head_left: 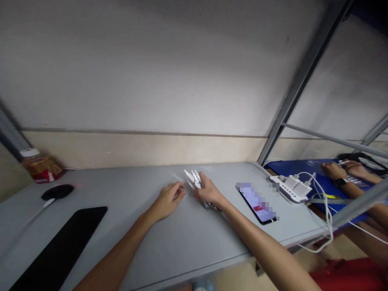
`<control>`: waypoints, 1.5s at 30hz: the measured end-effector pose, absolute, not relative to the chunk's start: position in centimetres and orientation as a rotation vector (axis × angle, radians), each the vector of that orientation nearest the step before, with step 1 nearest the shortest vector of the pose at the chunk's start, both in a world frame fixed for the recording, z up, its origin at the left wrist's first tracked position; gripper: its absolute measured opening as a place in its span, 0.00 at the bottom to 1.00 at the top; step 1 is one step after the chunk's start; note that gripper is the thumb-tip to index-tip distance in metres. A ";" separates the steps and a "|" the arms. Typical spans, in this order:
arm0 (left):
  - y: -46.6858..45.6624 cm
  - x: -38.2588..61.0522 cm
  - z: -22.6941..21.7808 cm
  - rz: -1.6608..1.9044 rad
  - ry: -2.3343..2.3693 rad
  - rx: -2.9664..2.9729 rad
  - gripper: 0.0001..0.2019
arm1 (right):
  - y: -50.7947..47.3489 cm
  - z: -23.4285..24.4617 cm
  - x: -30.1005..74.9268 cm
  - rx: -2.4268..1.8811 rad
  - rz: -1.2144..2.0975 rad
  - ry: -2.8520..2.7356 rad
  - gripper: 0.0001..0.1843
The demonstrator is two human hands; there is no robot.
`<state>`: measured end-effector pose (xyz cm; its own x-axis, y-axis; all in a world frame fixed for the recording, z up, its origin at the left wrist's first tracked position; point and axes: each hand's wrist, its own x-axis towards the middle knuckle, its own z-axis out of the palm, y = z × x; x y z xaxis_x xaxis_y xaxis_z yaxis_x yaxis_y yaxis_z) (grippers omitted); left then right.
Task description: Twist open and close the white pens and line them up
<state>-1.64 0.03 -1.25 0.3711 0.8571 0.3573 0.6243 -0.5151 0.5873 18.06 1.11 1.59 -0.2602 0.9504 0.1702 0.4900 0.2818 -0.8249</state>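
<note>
My right hand point(209, 190) is wrapped around a bundle of several pens point(193, 178), white and clear-looking with some silvery parts. Their ends stick out past the thumb side, and more of the bundle shows below the palm. Just left of it, my left hand point(169, 200) rests on the grey table point(182, 242), apart from the pens. Its fingers are loosely curled, with a gap between thumb and fingers and nothing visible in them. To the right of my right hand lies a phone point(256, 202) with a lit, partly pixelated screen.
A white power strip point(287, 190) with plugs and cables point(329, 218) occupies the table's right end. At left are a drink bottle point(42, 165), a round black charging pad point(57, 192) and a long black mat point(63, 246). Another person's hands point(335, 171) rest over a blue surface point(291, 167).
</note>
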 end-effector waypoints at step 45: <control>-1.3 0.7 0.8 1.278 1.026 1.646 0.23 | -1.0 -1.7 10.6 -0.829 0.745 -1.469 0.39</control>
<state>0.66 -1.29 0.82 0.1622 0.9287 0.3334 0.1253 -0.3545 0.9266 10.65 -0.97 -1.74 -0.0130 0.8437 0.5366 0.0658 0.5363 -0.8415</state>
